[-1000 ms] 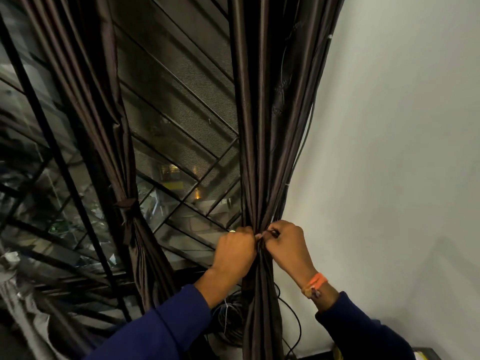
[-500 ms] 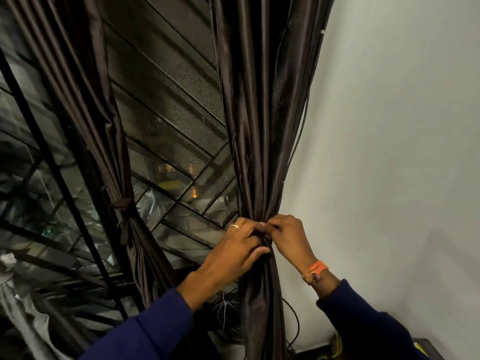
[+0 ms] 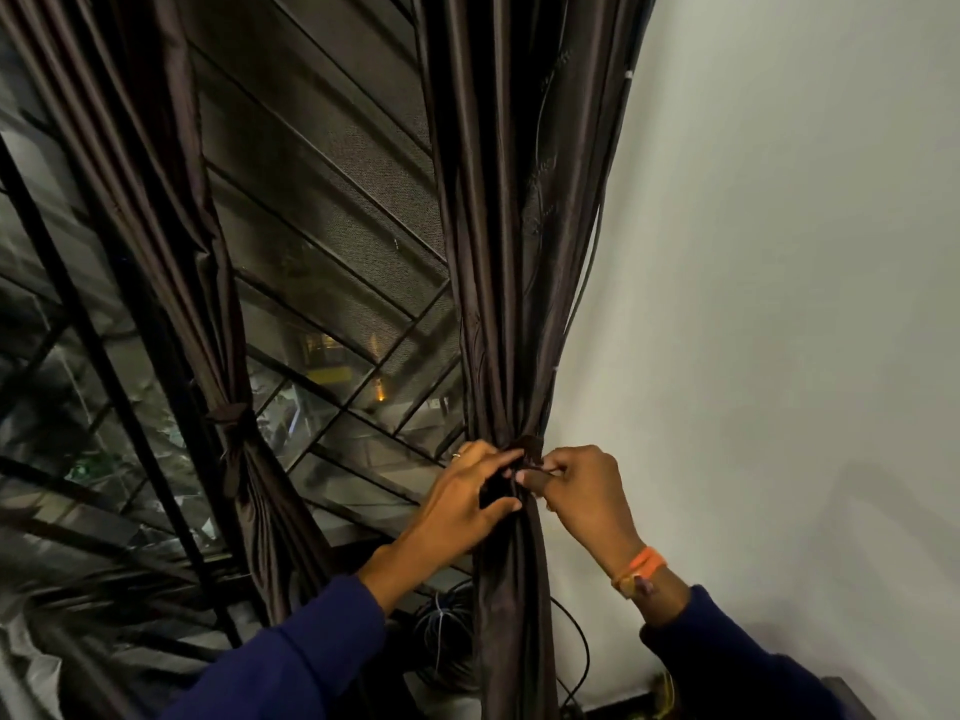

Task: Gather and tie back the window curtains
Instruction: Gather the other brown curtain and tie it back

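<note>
Fingers of left hand (image 3: 460, 504) and right hand (image 3: 582, 493) pinch the tie (image 3: 527, 449) round the gathered right curtain (image 3: 511, 252).

Two dark brown curtains hang at the window: the left curtain (image 3: 156, 210) at about 10 o'clock and the right curtain (image 3: 498, 252) near 12 o'clock. Two tie-backs show, one tie-back (image 3: 231, 414) cinching the left curtain at 9 o'clock, and a second tie (image 3: 527, 449) at the centre of the right curtain. Two hands are in view, the left hand (image 3: 462, 504) and the right hand (image 3: 584, 491), each from one of two blue sleeves. One ring (image 3: 456, 454) sits on the left hand. One orange wristband (image 3: 641, 566) circles the right wrist. One coil of cable (image 3: 447, 641) lies at 6 o'clock.
</note>
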